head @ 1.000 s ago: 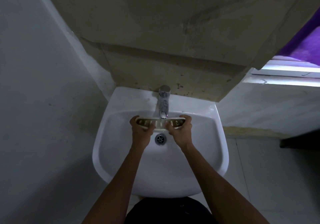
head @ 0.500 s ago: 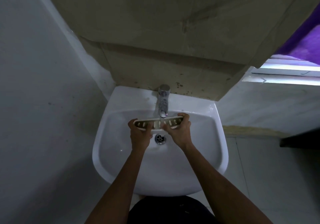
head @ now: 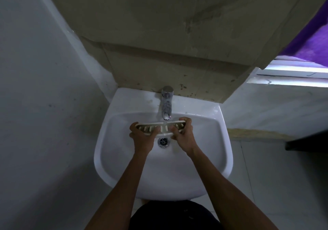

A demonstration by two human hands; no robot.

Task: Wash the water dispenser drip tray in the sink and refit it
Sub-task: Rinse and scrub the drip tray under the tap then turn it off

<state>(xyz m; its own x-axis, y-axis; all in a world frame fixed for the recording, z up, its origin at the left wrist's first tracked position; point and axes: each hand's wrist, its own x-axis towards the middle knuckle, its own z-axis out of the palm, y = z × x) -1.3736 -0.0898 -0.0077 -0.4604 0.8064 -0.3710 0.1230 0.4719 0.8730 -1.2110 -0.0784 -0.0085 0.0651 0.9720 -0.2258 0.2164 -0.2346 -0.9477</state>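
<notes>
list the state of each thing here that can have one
tap: on, water runs from the spout
drip tray: out of the dispenser, held under the spout over the basin, slotted face up
left hand: grips the tray's left end
right hand: grips the tray's right end
sink: drain unplugged, no standing water seen

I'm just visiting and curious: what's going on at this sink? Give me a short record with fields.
Place: white wall-hung sink
Item held: slotted drip tray, over the basin, above the drain
Left hand: grips the tray's left end
Right hand: grips the tray's right end
Tap: chrome, its spout over the tray's middle; a thin stream seems to fall onto it
Stage: washing; tray not yet refitted
</notes>
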